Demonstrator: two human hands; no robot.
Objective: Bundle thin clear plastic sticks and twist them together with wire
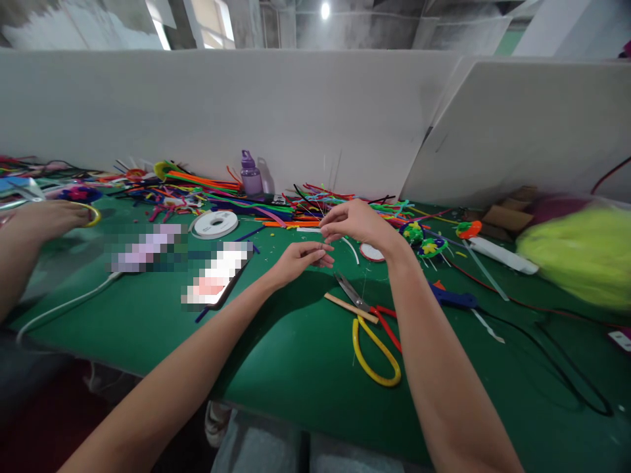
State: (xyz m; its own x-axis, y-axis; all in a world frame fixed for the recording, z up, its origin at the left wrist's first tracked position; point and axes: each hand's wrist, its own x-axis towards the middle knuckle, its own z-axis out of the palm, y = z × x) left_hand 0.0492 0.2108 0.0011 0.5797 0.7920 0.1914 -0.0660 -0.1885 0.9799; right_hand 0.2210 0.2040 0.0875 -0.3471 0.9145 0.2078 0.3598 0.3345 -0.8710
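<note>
The left hand (300,260) is curling with fingertips close together, and the right hand (355,222) is bending loosely beside it; I cannot tell if they are holding anything. Nearby, scissors (363,304) are lying on the desk (296,361), a stick (339,303) crossing them.

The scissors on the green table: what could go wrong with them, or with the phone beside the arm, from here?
The scissors lie with their blade tips pointing toward the left hand; lowering it carelessly might bring a prick. The phone lies beside the left arm, which could nudge it.
</note>
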